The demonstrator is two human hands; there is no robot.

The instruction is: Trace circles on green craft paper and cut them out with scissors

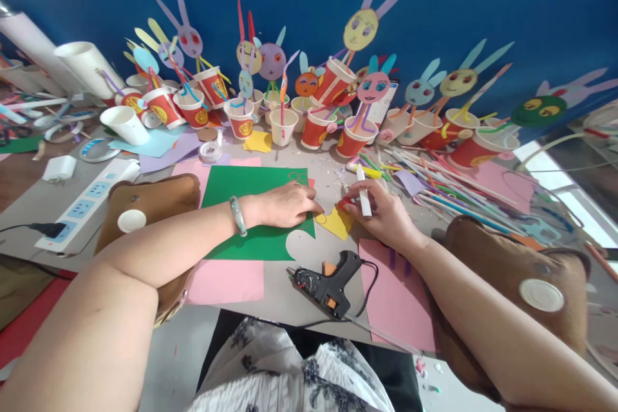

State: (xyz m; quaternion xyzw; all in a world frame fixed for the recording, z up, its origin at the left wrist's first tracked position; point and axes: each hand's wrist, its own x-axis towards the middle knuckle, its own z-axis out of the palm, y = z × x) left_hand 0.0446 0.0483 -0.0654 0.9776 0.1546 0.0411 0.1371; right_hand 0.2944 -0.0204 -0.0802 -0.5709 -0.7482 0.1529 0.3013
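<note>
My right hand (389, 212) is closed around a white marker (364, 192), which stands tilted between the fingers above the table. Something small and red shows by its fingertips. Beside it lies a small piece of yellow paper (338, 224) with a round outline on it. From the other side, my left hand (290, 205) leans on a large green sheet of paper (251, 241), its fingers bent and closed at the yellow paper's left edge. The green sheet has a rounded cut-out at its lower right and small circles drawn near its top edge.
A black glue gun (328, 283) with a cord lies at the front. Paper cups (321, 129) with rabbit figures line the back. Coloured sticks (449, 187) are heaped right. Brown cushions (526, 290) flank the work area; a power strip (89, 203) lies left, pink sheets (398, 296) in front.
</note>
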